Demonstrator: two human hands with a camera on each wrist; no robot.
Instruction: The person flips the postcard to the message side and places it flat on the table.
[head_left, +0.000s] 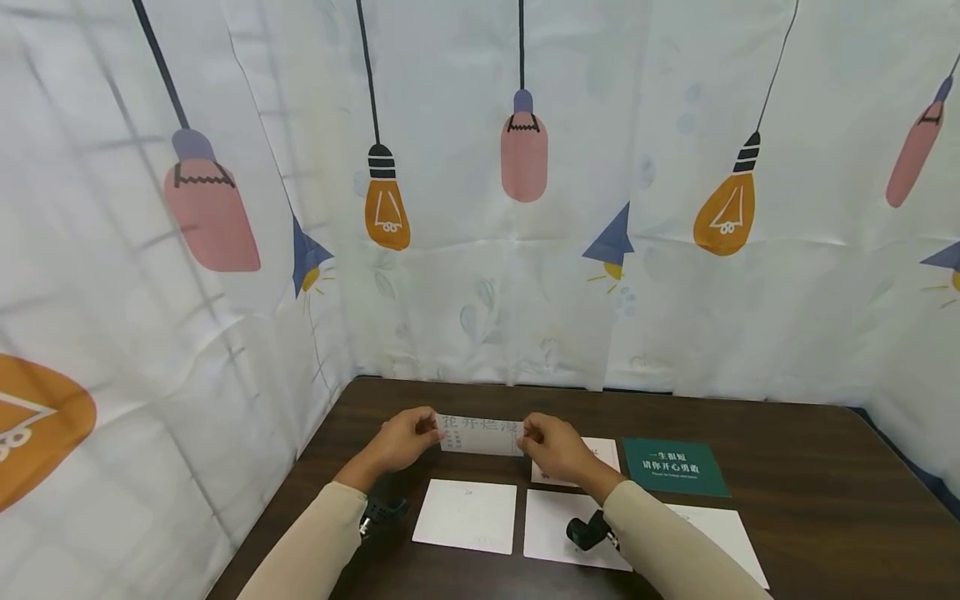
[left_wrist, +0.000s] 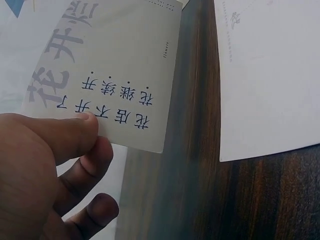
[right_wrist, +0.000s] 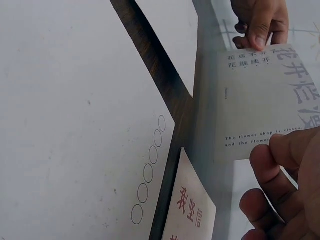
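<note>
Both hands hold up a pale grey postcard (head_left: pixel 480 435) with Chinese lettering, raised and tilted above the dark wooden table (head_left: pixel 825 492). My left hand (head_left: pixel 407 437) pinches its left edge between thumb and fingers. The right hand (head_left: pixel 557 448) pinches the opposite edge. In the left wrist view the postcard (left_wrist: pixel 130 60) shows dark blue characters below large grey ones. English print runs along its edge near the right thumb in the right wrist view. Behind the right hand lies a white card with red characters (right_wrist: pixel 190 205), partly hidden by that hand in the head view.
White cards lie nearer the front: one on the left (head_left: pixel 465 517), one in the middle (head_left: pixel 551 525), and another (head_left: pixel 723 533) partly under the right sleeve. A green card (head_left: pixel 675 467) lies to the right. Beyond the table hangs a curtain (head_left: pixel 450 317) printed with lamps.
</note>
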